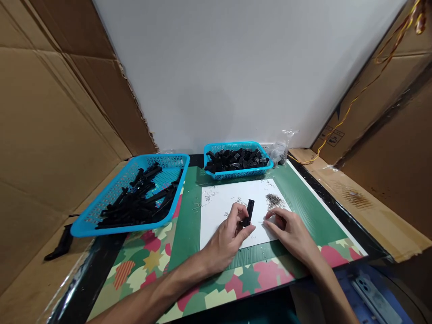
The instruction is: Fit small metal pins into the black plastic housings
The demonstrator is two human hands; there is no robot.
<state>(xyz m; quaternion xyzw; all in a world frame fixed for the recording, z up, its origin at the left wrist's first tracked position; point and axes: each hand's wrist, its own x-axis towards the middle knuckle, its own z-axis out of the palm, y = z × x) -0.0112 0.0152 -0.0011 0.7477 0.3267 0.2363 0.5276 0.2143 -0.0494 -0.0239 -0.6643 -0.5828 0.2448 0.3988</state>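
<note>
My left hand [232, 229] holds a small black plastic part [249, 213] upright between thumb and fingers, over a white sheet [216, 220]. To its right, my right hand [286, 227] has thumb and index finger drawn together in a pinch. Whatever is between those fingertips is too small to make out. Just beyond the right hand lies a heap of tiny metal pieces [274, 200]. More tiny pieces [211, 194] are scattered on the sheet's left side and behind the left hand.
A blue basket [182, 180] of long black parts stands at left. Another blue basket [236, 174] with short black parts is at the back, beside a clear plastic bag [281, 148]. Cardboard walls [388, 135] flank the table. A phone [374, 297] lies low at right.
</note>
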